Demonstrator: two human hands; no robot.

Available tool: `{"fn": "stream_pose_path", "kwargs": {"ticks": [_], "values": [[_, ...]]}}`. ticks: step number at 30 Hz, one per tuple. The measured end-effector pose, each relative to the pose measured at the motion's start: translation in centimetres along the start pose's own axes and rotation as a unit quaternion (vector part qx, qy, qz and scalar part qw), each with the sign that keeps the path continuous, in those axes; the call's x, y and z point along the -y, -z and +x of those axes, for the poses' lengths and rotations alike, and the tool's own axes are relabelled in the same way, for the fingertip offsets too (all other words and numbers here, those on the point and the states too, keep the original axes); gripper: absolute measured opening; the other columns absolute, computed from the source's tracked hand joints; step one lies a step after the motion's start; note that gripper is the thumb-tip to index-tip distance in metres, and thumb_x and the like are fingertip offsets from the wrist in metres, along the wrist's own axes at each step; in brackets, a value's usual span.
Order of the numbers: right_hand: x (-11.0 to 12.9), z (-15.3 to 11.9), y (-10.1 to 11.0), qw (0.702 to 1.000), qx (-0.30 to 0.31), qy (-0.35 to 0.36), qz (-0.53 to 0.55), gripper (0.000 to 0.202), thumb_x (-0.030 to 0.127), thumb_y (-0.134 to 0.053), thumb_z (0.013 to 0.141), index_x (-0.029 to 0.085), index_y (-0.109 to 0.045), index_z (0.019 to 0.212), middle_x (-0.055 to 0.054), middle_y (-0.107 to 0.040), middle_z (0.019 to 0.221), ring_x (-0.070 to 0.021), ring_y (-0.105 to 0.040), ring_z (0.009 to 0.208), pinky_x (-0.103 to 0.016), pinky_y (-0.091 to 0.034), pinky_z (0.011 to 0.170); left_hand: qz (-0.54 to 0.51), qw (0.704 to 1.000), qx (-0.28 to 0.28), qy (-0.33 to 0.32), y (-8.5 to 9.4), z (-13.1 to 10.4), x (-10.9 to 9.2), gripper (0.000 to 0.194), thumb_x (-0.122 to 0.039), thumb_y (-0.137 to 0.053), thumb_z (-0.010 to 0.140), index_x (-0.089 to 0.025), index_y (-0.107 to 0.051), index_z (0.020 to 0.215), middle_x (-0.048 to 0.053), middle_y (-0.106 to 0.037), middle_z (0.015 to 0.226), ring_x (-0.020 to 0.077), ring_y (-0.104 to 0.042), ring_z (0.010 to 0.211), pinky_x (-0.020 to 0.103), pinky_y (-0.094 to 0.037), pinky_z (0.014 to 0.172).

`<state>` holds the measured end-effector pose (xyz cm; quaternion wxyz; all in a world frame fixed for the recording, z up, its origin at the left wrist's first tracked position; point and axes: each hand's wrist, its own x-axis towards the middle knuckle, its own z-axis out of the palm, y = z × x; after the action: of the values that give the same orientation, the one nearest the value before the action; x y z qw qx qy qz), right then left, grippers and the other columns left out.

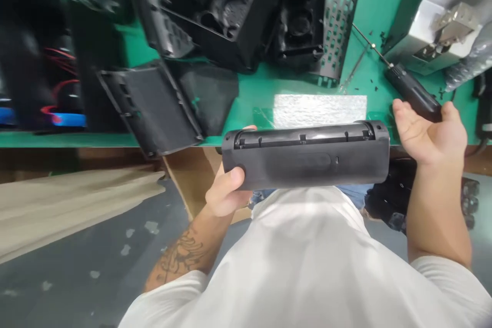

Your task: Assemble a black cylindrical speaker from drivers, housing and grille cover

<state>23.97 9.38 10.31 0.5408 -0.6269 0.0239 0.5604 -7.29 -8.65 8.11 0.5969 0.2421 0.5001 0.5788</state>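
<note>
A long black plastic housing (pixel 277 166) is held level in front of the white shirt, with a slotted rounded edge facing up. My left hand (pixel 228 189) grips its left end, thumb on the near face and the other fingers mostly hidden behind. My right hand (pixel 432 136) is palm up with fingers and thumb apart, at the rear end of a black-handled screwdriver (pixel 413 89). The screwdriver's long thin shaft points up and left over the green table. Whether the hand touches the handle is hard to tell.
On the green bench (pixel 253 92) are a silver textured strip (pixel 321 110), a perforated black panel (pixel 336 31), open black housings (pixel 226 15), a flat black cover (pixel 154 107) and scattered screws. A metal-fronted unit (pixel 442 25) stands at right. Red wires (pixel 61 87) show at left. Below is a cardboard box (pixel 196 179).
</note>
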Motion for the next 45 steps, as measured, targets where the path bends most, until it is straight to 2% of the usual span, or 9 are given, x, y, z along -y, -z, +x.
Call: {"fn": "stream_pose_path", "kwargs": {"ticks": [6, 15, 19, 25, 37, 40, 41, 43, 45], "values": [[-0.3, 0.0, 1.4, 0.996, 0.043, -0.052, -0.064, 0.094, 0.074, 0.0, 0.125, 0.003, -0.061, 0.134, -0.016, -0.068, 0.105, -0.0173, -0.07, 0.073, -0.02, -0.058, 0.053, -0.084, 0.974, 0.136, 0.161, -1.5, -1.4, 3.8, 0.079, -0.064, -0.092, 0.077, -0.025, -0.071, 0.143, 0.015, -0.084, 0.117, 0.0459, -0.08, 0.122, 0.061, -0.069, 0.101], [-0.4, -0.4, 3.1, 0.99, 0.082, -0.092, -0.062, 0.087, 0.064, -0.006, 0.126, 0.001, -0.066, 0.129, -0.018, -0.068, 0.107, -0.0202, -0.071, 0.086, -0.026, -0.064, 0.059, -0.076, 0.941, 0.186, 0.273, -0.6, 0.0, 9.3, 0.086, -0.047, -0.1, 0.074, -0.027, -0.062, 0.148, 0.013, -0.08, 0.137, 0.0417, -0.078, 0.126, 0.051, -0.068, 0.098], [-0.6, -0.7, 3.0, 0.99, 0.097, -0.097, -0.042, 0.08, 0.06, -0.01, 0.127, 0.002, -0.066, 0.123, -0.017, -0.068, 0.107, -0.0204, -0.073, 0.084, -0.026, -0.064, 0.06, -0.067, 0.936, 0.191, 0.287, -0.6, 0.1, 9.3, 0.086, -0.045, -0.1, 0.074, -0.028, -0.062, 0.149, 0.012, -0.079, 0.138, 0.0422, -0.076, 0.13, 0.053, -0.065, 0.103], [-1.3, -1.2, 2.5, 0.993, 0.083, -0.066, -0.05, 0.092, 0.051, 0.012, 0.12, 0.0, -0.064, 0.106, -0.014, -0.067, 0.103, -0.0172, -0.072, 0.076, -0.02, -0.059, 0.058, -0.046, 0.944, 0.187, 0.268, -0.7, -0.4, 8.3, 0.087, -0.047, -0.098, 0.078, -0.027, -0.057, 0.152, 0.011, -0.077, 0.141, 0.0396, -0.073, 0.135, 0.049, -0.06, 0.107], [-2.2, -1.6, 3.3, 0.99, 0.091, -0.016, -0.103, 0.083, 0.042, 0.001, 0.124, 0.006, -0.069, 0.099, -0.013, -0.069, 0.11, -0.0126, -0.072, 0.078, -0.016, -0.061, 0.058, -0.04, 0.954, 0.176, 0.239, -1.1, -0.9, 6.1, 0.083, -0.05, -0.099, 0.078, -0.028, -0.055, 0.145, 0.009, -0.075, 0.139, 0.0364, -0.071, 0.132, 0.046, -0.054, 0.11], [-2.2, -1.9, 6.3, 0.961, 0.165, 0.054, -0.216, 0.054, 0.032, -0.026, 0.116, 0.011, -0.075, 0.106, -0.014, -0.07, 0.113, -0.0204, -0.076, 0.087, -0.024, -0.065, 0.063, -0.056, 0.954, 0.152, 0.253, -1.6, -1.2, 5.6, 0.078, -0.051, -0.099, 0.075, -0.026, -0.057, 0.135, 0.007, -0.076, 0.126, 0.0339, -0.073, 0.122, 0.042, -0.055, 0.101], [-2.2, -2.1, 7.7, 0.929, 0.24, 0.11, -0.259, 0.032, 0.035, -0.057, 0.109, 0.011, -0.079, 0.113, -0.014, -0.07, 0.116, -0.023, -0.077, 0.095, -0.025, -0.068, 0.072, -0.063, 0.952, 0.144, 0.261, -1.7, -1.3, 5.5, 0.077, -0.051, -0.099, 0.073, -0.025, -0.058, 0.133, 0.007, -0.076, 0.124, 0.0336, -0.073, 0.12, 0.041, -0.054, 0.098], [-2.3, -2.6, 10.8, 0.855, 0.327, 0.247, -0.318, 0.058, 0.061, -0.096, 0.097, 0.012, -0.083, 0.126, -0.019, -0.068, 0.126, -0.0274, -0.076, 0.111, -0.026, -0.069, 0.087, -0.077, 0.951, 0.133, 0.269, -1.6, -1.7, 5.5, 0.08, -0.051, -0.1, 0.07, -0.025, -0.057, 0.132, 0.007, -0.075, 0.124, 0.0332, -0.072, 0.12, 0.039, -0.053, 0.096], [-2.4, -3.4, 13.7, 0.815, 0.349, 0.275, -0.371, 0.058, 0.071, -0.084, 0.11, 0.017, -0.083, 0.131, -0.017, -0.067, 0.13, -0.0208, -0.075, 0.115, -0.018, -0.066, 0.095, -0.08, 0.955, 0.135, 0.252, -1.3, -2.3, 5.5, 0.087, -0.051, -0.101, 0.07, -0.026, -0.055, 0.139, 0.007, -0.073, 0.128, 0.0329, -0.071, 0.124, 0.038, -0.053, 0.098]]}}
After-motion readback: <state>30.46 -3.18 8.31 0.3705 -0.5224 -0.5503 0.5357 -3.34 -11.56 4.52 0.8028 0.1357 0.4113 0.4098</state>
